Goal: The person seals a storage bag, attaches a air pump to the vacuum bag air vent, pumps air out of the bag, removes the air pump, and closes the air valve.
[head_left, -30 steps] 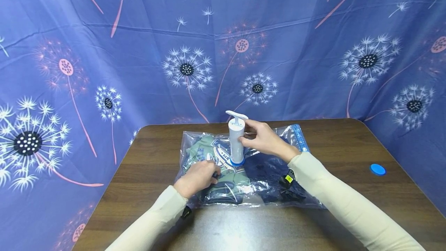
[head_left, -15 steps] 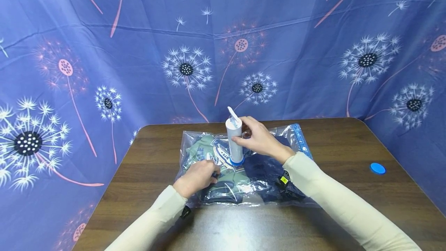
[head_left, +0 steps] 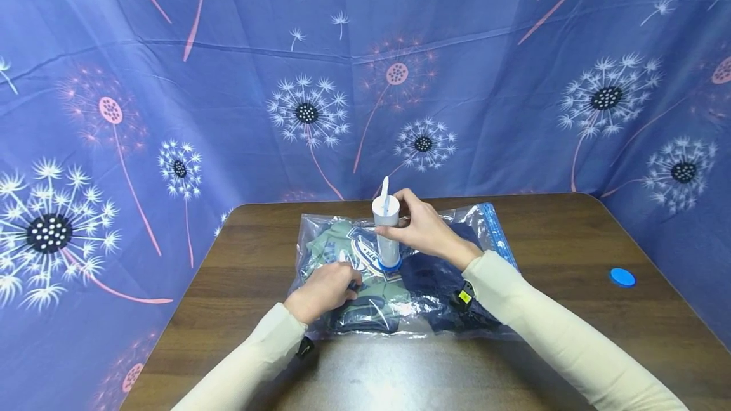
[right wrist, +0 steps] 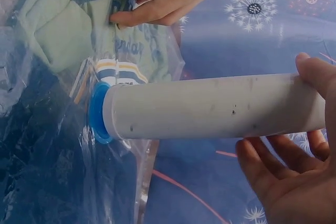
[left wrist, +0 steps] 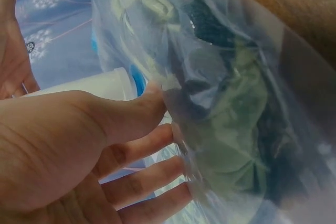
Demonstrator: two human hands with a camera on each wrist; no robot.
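A white hand pump [head_left: 388, 224] stands upright on the blue valve [right wrist: 100, 113] of a clear vacuum storage bag [head_left: 411, 325]. My right hand [head_left: 428, 227] grips the pump's barrel near its top, thumb on the near side. On top, the pump's white handle [head_left: 385, 194] points away from me. Inside the bag lie a green printed shirt [head_left: 331, 246] and dark blue clothing [head_left: 428, 278]. My left hand [head_left: 323, 290] rests on the bag's left part; in the left wrist view its thumb and spread fingertips touch the plastic.
A round blue cap [head_left: 622, 277] lies on the brown wooden table [head_left: 559, 240] at the right. The bag's blue zip edge [head_left: 499, 233] is at its right end. Behind the table hangs a blue dandelion-print cloth [head_left: 485, 81].
My right hand has twisted the pump, and its handle has swung from lying crosswise to pointing away. My left hand has stayed in place on the bag.
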